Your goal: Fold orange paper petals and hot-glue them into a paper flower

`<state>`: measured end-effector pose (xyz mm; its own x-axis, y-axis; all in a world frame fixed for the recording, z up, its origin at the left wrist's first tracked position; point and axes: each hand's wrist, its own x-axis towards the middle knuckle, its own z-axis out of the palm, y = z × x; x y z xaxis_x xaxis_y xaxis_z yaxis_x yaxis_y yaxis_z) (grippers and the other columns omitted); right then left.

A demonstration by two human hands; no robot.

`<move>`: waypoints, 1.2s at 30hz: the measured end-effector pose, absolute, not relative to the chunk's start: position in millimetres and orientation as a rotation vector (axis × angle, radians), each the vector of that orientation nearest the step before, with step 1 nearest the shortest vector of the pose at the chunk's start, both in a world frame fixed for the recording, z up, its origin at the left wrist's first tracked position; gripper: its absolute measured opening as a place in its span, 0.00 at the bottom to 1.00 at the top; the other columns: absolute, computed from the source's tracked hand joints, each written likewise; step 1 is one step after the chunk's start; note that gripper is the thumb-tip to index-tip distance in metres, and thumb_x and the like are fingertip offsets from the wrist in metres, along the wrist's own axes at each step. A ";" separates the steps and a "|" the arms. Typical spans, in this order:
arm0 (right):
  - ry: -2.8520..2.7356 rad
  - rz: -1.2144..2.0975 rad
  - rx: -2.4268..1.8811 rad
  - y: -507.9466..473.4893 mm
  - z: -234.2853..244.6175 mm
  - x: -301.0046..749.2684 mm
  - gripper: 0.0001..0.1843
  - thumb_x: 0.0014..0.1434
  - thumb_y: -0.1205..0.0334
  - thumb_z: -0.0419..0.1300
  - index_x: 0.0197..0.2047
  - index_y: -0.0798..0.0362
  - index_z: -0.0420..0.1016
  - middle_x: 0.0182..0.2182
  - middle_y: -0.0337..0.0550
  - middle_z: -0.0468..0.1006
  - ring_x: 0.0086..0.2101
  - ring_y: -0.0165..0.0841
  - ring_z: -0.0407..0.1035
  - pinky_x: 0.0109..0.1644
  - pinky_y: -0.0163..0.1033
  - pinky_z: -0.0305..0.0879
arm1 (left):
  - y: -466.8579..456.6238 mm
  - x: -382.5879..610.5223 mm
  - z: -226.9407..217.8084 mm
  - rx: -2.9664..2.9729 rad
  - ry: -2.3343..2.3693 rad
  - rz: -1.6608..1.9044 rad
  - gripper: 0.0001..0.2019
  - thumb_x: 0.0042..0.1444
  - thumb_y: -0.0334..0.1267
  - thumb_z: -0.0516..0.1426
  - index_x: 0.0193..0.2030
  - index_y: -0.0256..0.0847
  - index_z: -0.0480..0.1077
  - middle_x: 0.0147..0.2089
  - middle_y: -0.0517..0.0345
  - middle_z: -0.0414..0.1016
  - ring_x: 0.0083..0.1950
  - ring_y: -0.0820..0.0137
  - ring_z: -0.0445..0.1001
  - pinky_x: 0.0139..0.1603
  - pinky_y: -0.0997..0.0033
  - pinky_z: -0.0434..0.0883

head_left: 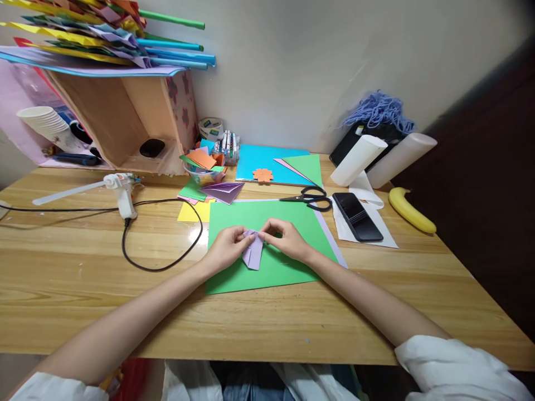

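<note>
A small folded piece of purple paper (253, 256) is held up above a large green sheet (292, 267). My left hand (229, 248) pinches its upper left part between thumb and fingers. At the paper's upper right edge, my right hand (286, 238) has thumb and forefinger closed on it. Black-handled scissors (311, 197) lie at the sheet's far right corner. Another folded purple paper (224, 192) rests beyond the sheet's far left corner.
A hot glue gun (124, 195) with its looping black cord stands left. Behind are a tub of paper scraps (204, 170), an orange paper flower (263, 175) and an open box (117, 122). A phone (357, 217) and banana (412, 210) lie right.
</note>
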<state>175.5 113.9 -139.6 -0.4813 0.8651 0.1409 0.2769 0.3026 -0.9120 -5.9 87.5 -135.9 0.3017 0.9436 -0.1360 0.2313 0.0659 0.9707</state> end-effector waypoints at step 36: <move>-1.549 1.187 -1.119 112.2 -142.5 174.4 0.11 0.48 0.58 0.61 0.24 0.55 0.64 0.20 0.35 0.65 0.21 0.26 0.59 0.24 0.31 0.56 | 81.8 -9.3 -127.2 1.610 1.204 0.950 0.17 0.56 0.47 0.51 0.25 0.36 0.64 0.21 0.63 0.62 0.24 0.76 0.61 0.25 0.77 0.59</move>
